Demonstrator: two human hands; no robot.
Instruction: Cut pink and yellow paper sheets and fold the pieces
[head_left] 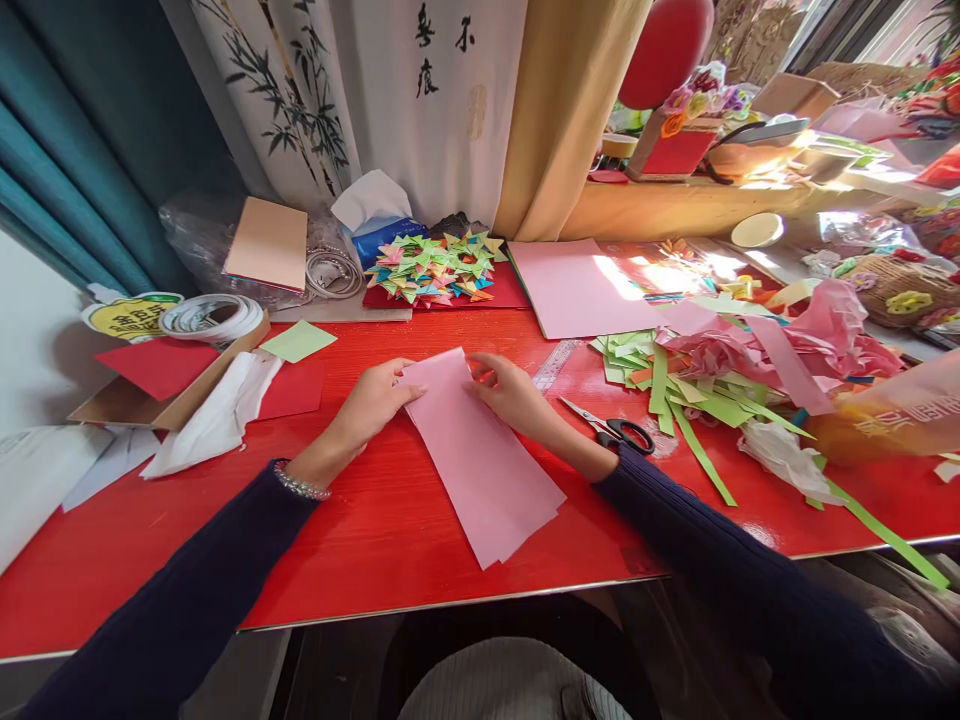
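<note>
A long pink paper strip [480, 465] lies folded double on the red table [375, 530], running from the middle toward the near edge. My left hand [373, 400] grips its far left corner with curled fingers. My right hand [510, 390] pinches the far right edge of the same strip. Both arms wear dark blue sleeves, and a bead bracelet [301, 486] sits on the left wrist.
Black-handled scissors [611, 430] and a clear ruler [556, 365] lie right of my right hand. Green paper strips [679, 400], crumpled pink paper [825, 330] and a pink sheet [577, 285] fill the right. A heap of folded coloured pieces [435, 265], tissues [375, 215] and tape rolls [206, 318] stand behind.
</note>
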